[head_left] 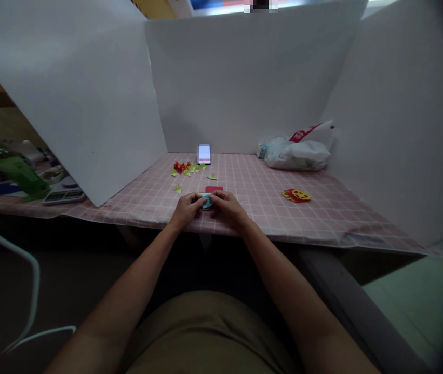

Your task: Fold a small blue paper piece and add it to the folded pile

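Observation:
Both my hands meet near the front edge of the checked table. Between them is a small piece of folded blue paper [206,201]. My left hand [188,208] pinches its left side, and my right hand [223,205] pinches its right side. Just behind the fingers lies a flat red piece [214,189], perhaps paper. Farther back are several yellow-green folded paper pieces [212,177] and a cluster of red and orange folded pieces [181,167]. The fingers hide part of the blue paper.
A phone [204,155] stands upright at the back. White plastic bags [299,154] sit at the back right. Red and yellow cut-out shapes [296,195] lie at right. White panels [252,83] enclose the table; a kitchen scale [64,194] and green bottle [21,174] are outside at left.

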A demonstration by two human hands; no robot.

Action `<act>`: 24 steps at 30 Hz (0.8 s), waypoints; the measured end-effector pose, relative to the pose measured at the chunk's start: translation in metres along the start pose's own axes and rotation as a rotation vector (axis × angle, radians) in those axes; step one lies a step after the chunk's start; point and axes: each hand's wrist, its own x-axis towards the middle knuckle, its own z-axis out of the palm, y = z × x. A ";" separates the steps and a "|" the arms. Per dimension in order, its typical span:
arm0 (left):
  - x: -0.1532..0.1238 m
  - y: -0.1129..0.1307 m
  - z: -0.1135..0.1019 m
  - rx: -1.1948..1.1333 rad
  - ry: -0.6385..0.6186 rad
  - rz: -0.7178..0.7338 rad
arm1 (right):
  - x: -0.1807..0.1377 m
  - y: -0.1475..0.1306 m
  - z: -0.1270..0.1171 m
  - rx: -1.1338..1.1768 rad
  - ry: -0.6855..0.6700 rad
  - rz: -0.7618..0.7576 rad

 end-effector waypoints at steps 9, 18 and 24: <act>0.001 -0.002 0.000 -0.015 0.041 -0.014 | -0.003 -0.003 0.002 -0.062 0.016 -0.014; 0.000 0.001 0.000 -0.028 0.045 -0.017 | -0.003 -0.006 0.004 -0.121 0.062 -0.048; -0.001 0.002 0.000 -0.025 0.029 -0.005 | -0.002 -0.005 0.004 -0.109 0.035 -0.045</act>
